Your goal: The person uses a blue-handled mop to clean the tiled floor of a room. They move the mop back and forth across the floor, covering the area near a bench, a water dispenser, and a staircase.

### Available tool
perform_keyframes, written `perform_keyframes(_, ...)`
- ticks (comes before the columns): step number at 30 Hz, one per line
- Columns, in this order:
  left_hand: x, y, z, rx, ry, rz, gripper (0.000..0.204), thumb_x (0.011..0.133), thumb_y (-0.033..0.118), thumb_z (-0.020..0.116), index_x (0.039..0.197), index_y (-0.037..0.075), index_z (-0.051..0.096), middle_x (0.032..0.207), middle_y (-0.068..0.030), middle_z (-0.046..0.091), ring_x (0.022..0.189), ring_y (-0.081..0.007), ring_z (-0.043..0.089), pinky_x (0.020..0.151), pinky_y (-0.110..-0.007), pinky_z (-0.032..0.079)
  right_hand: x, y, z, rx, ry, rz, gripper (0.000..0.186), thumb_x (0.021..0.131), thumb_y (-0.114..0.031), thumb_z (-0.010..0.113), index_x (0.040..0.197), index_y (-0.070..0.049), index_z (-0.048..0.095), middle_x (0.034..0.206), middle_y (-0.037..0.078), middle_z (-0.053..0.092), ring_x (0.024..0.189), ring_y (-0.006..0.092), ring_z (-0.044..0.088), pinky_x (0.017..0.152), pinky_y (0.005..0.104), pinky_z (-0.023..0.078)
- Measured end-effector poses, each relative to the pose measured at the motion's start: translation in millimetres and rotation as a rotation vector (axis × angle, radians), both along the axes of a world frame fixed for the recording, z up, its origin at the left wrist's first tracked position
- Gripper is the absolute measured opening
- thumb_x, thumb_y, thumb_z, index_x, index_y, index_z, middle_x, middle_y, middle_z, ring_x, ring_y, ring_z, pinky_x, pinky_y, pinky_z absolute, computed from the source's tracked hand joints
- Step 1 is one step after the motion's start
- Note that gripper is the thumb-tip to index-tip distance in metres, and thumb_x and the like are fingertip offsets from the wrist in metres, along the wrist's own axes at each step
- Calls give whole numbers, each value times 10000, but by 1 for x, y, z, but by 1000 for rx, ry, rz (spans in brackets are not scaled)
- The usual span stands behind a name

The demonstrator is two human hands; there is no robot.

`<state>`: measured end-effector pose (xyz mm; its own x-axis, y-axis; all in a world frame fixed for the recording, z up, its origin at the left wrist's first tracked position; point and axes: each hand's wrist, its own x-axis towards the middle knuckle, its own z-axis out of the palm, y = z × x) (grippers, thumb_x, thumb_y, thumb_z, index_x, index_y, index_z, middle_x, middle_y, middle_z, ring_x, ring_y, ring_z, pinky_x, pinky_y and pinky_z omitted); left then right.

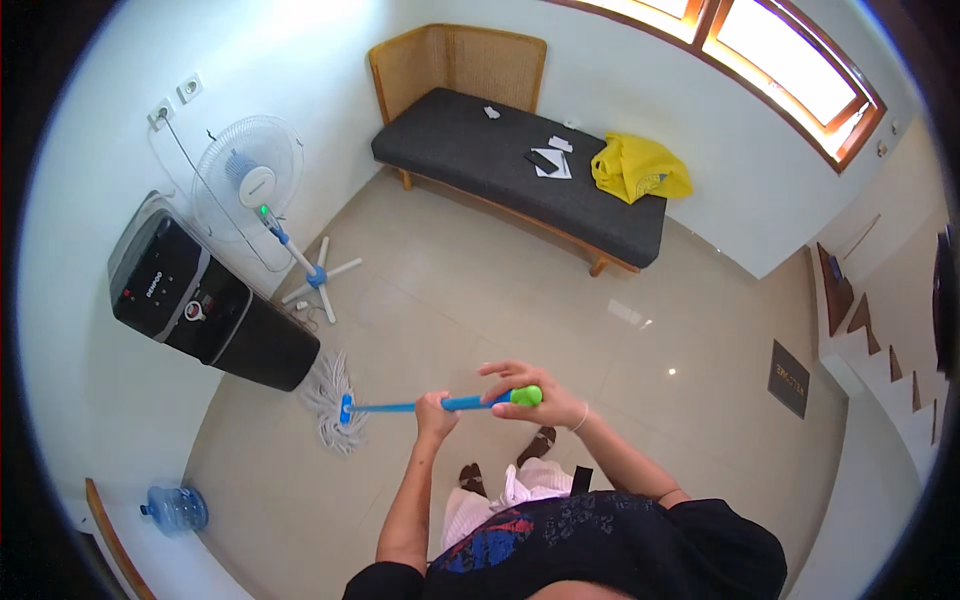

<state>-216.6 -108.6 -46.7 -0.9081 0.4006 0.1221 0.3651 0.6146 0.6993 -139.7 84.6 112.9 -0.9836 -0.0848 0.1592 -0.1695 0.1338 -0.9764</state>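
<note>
A mop with a blue handle (385, 408) and a green end cap reaches leftward across the floor from in front of me. My left hand (436, 414) is wrapped round the middle of the handle. Up by the green end, my right hand (530, 388) lies against the handle with its fingers stretched out and apart, not closed round it. The grey-white string mop head (335, 405) spreads on the floor at the foot of the black water dispenser (215, 300).
A white standing fan (318, 278) with splayed feet and a cord is beside the dispenser. The dark-cushioned bench (500, 165) at the back bears a yellow bag (640, 168), papers and a phone. A blue water bottle (178, 510) is at lower left; a dark mat (789, 378) lies right.
</note>
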Motion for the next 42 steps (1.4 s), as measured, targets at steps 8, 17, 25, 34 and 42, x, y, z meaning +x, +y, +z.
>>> perform_keyframes(8,-9,71,-2,149,213,39,280,620,128,660,484,75,421,531,-96,490,564,-304,484,617,-423,377,2,27,3,-190,52,3,174,821,-44,591,665,25,551,706,69,582,673,160,527,759,330,468)
perform_keyframes(17,33,237,3,280,133,-573,125,601,157,632,512,99,566,607,-105,565,637,-293,538,619,-406,405,105,77,26,-13,-65,-844,227,843,-79,499,673,44,586,663,57,580,595,86,482,539,209,372)
perform_keyframes(25,82,326,17,39,10,-1162,104,589,187,644,581,107,578,649,-113,581,728,-315,577,661,-432,453,144,81,-9,169,208,-1272,325,879,-111,443,560,-44,448,547,27,448,543,119,433,648,324,451)
perform_keyframes(34,95,272,86,-1,-87,-928,103,645,186,567,646,111,638,672,-140,614,683,-338,600,693,-421,466,142,106,60,-445,444,-1109,448,942,-341,390,557,-119,331,469,0,316,442,129,338,486,306,392)
perform_keyframes(42,28,120,9,35,2,-337,65,671,128,568,612,105,584,646,-134,581,628,-335,573,557,-442,435,38,64,-9,-628,41,-620,390,904,-252,427,553,-83,397,475,40,396,473,178,432,551,381,456)
